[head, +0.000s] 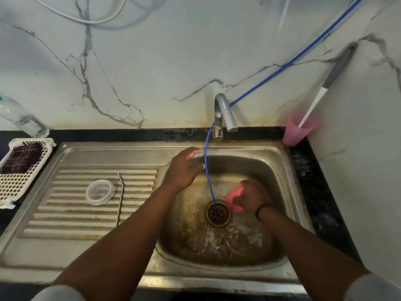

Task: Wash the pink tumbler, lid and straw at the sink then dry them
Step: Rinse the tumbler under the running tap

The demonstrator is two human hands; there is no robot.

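**Inspector:** Report edges and working room first.

**Onlooker:** The sink (282, 161) basin is bounded by a steel rim all round, with the ribbed drainboard (65, 216) adjoining on the left. A dark surface (314, 192) runs along the right and back edges. A blue hose (208, 170) drops from the tap (223, 111) through the middle of the basin to the drain (218, 213), splitting the open room between the two hands. The basin floor toward the person is bare.

**Inspector:** The tumbler's position and axis?

**Onlooker:** The pink tumbler (235, 198) is low in the basin, just right of the drain. It is blurred and largely covered, so I cannot tell its long axis or which way the mouth points.

**Inspector:** Relative to the hands?

**Onlooker:** The right hand (253, 196) is curled over the tumbler, gripping it; the pink shows at the hand's left side. The left hand (184, 168) is at the basin's back left rim, well apart from the tumbler, beside the hose. Its fingers are blurred; whether it holds anything I cannot tell.

**Inspector:** Lid and straw?

**Onlooker:** The clear lid (99, 192) lies flat on the drainboard. The metal straw (120, 198) lies just to its right, long axis running front to back, bent tip at the far end. Neither is touched by a hand.

**Inspector:** Other items?

**Onlooker:** A white basket (13, 183) holding a dark cloth (21, 158) at far left; a pink cup (297, 129) with a brush (325, 85) at the back right corner.
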